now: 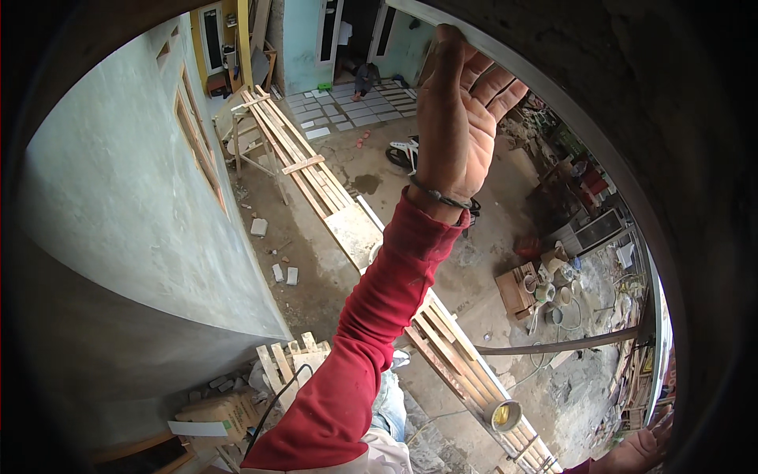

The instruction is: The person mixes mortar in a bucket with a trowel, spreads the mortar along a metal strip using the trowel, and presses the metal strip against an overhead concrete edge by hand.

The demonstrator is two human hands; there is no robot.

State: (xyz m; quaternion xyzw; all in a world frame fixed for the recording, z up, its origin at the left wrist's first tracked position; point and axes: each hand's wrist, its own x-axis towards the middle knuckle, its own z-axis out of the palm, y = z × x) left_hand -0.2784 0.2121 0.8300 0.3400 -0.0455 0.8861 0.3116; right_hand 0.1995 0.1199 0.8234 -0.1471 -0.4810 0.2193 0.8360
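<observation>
My left arm, in a red sleeve, reaches up across the middle. My left hand (462, 122) is raised with the palm showing and the fingers stretched and apart. Its fingertips come up to a long pale edge (545, 88) overhead; whether they press on it I cannot tell. A dark band circles the wrist. At the lower right rim, my right hand (632, 452) shows only partly in shadow, next to the dark curved border, and its fingers are hard to make out. Beneath me runs a plank scaffold (320, 186), with a round bucket (503, 415) holding something yellow on its near part.
A grey plastered wall (134, 158) with a wooden window frame rises at left. Pale blocks (259, 227) lie on the ground beside it. Several buckets (555, 316) and clutter stand at right. Far off, a person (365, 79) sits by pale floor tiles (371, 110); a motorbike (403, 154) is partly hidden.
</observation>
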